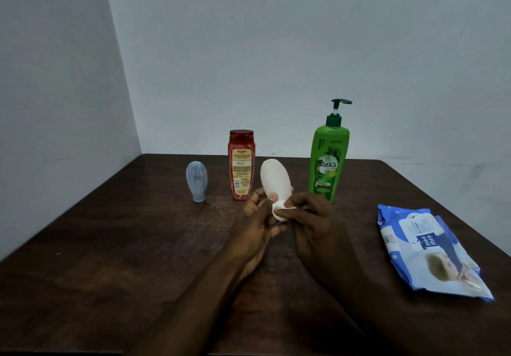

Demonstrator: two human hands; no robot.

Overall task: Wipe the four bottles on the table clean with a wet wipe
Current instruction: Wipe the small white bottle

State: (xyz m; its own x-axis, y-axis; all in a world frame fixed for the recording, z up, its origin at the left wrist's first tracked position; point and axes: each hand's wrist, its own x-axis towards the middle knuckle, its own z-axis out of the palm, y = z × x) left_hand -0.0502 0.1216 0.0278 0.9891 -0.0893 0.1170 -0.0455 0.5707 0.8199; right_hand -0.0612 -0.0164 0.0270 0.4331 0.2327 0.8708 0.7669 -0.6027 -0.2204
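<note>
Both forearms are cut off by the lower frame edge. The left hand is curled round the narrow lower end of the white bottle, holding it above the surface. That end is hidden by the fingers. The right hand pinches a wadded wet wipe against the same end; most of the wipe is covered. Well to the right of the right hand lies the wipes pack, flat; whether its flap is open is unclear. Just beyond the left hand stands the red bottle, its label print too small to read. Further left stands the blue-grey bottle, translucent, fill level not discernible. Just beyond the right hand stands the green pump bottle, opaque, contents not visible
</note>
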